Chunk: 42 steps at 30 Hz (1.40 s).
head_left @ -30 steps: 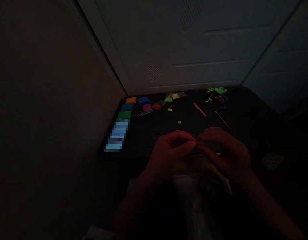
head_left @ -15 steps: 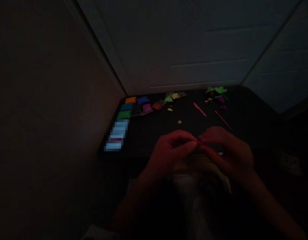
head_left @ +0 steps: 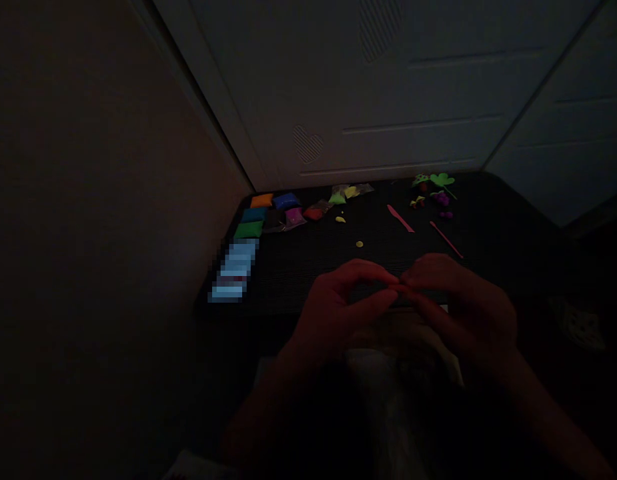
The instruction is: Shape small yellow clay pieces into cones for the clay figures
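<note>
In the dim head view, my left hand (head_left: 341, 300) and my right hand (head_left: 463, 307) meet over the near edge of the dark table. Thumb and fingers of each are pinched together at the tips. Between them is a small red piece of modelling clay (head_left: 397, 287), mostly covered by the fingertips. A small round yellow piece (head_left: 359, 244) lies on the table beyond my left hand, and a bigger yellow lump (head_left: 340, 219) sits farther back. Beyond my right hand lie a pink plastic knife (head_left: 401, 219) and a thin pink stick tool (head_left: 446, 239).
Coloured clay packets, among them an orange one (head_left: 261, 201), a green one (head_left: 249, 230) and a red one (head_left: 316, 211), lie at the back left. A blurred-out lit phone-like screen (head_left: 234, 270) is at the left edge. Small clay figures (head_left: 441, 198) and a green flower shape (head_left: 442, 179) stand back right.
My left fingertips have parted slightly around the red clay, and my right hand has shifted a little to the right. The things on the table have stayed put.
</note>
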{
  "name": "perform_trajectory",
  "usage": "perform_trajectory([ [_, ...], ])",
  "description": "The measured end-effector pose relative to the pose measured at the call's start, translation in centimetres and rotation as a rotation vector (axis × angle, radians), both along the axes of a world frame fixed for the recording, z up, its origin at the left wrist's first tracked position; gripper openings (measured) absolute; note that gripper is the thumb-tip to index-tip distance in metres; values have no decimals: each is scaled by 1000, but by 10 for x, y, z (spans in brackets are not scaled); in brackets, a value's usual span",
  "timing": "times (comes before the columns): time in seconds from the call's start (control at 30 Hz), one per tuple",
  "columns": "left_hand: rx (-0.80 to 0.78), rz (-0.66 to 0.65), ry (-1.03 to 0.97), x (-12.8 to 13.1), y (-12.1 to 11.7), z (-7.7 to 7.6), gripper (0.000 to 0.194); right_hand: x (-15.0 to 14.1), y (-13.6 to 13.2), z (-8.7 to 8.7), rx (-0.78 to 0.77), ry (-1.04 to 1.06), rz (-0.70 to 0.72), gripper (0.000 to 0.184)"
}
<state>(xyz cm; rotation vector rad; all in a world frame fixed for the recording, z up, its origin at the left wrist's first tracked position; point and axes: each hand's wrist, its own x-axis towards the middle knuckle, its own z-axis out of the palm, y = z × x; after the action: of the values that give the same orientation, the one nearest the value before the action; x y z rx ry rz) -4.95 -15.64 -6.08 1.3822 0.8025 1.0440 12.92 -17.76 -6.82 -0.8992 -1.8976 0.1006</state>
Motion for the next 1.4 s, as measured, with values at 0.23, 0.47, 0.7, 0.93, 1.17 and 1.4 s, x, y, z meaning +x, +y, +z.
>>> perform_trajectory([
  [0.23,-5,-20,-7,-1,-1,1,10,1,0,-1,31,-47,-5,26],
  [0.47,-73,-13,-3,1,-1,1,9,2,2,-4,53,-82,0,27],
  [0.7,-47,-3,26,1,-1,2,7,-1,3,-2,80,-132,-18,26],
  [0.93,-67,-31,21,0,-1,1,7,-1,3,-4,81,-121,-11,31],
  [1.17,-70,-37,9,0,0,-1,7,-1,4,-5,84,-116,0,26],
  [1.4,-55,-41,14,0,1,-2,6,1,3,-4,100,-126,0,23],
])
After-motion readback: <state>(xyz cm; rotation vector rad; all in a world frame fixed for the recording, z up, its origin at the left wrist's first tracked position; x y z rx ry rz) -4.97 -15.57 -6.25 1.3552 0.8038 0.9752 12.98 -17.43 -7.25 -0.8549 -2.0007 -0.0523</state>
